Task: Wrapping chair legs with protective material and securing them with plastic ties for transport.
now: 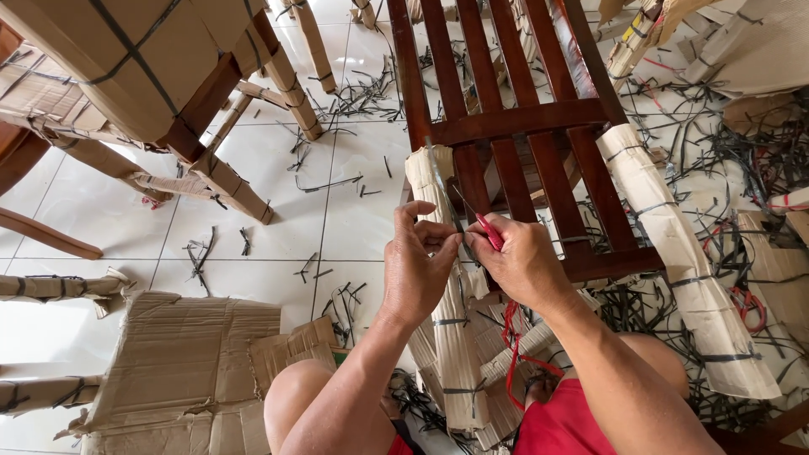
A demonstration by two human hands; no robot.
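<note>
A dark red-brown slatted wooden chair point(506, 122) lies in front of me, its legs wrapped in corrugated cardboard tied with black straps. My left hand point(419, 265) pinches a thin black strap point(441, 181) that runs up along the left wrapped leg point(447, 312). Touching it from the right, my right hand point(521, 261) grips a small red-handled tool point(489, 232) at the same strap. The right wrapped leg point(683, 261) lies apart from both hands.
Another cardboard-wrapped chair point(152, 76) stands at the upper left. Flat cardboard pieces point(181, 371) lie at the lower left on the white tiled floor point(354, 219). Cut black strap scraps point(725, 160) litter the floor, thickest at the right. A red cord point(514, 354) hangs by my knees.
</note>
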